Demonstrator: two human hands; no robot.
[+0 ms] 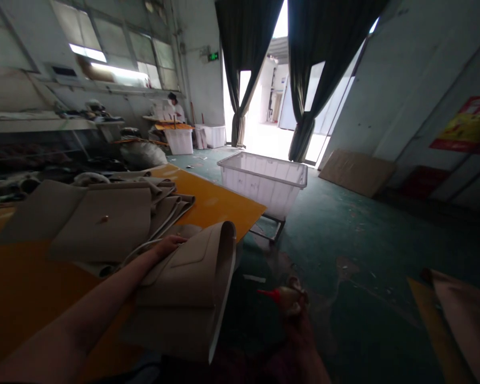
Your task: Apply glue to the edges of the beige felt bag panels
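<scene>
My left hand [168, 246] is at the far edge of a curled grey-beige sheet piece [180, 272], which looks like leather and has a stitched outline on it. The fingers bend over that edge and are partly hidden by the sheet. The piece bulges up and its open right end overhangs the table edge. In my right hand [299, 314], off to the right over the floor, is a small glue bottle [287, 297] with a red nozzle pointing left. More grey-beige pieces [104, 218] lie stacked and overlapping left of my left hand.
The orange-yellow tabletop [212, 200] ends in a corner near a white plastic tub [260, 178] on a metal frame. Another person [176, 109] is at the back beside white bins [179, 141]. A brown board [358, 170] leans on the right wall. Dark curtains [252, 42] frame the doorway.
</scene>
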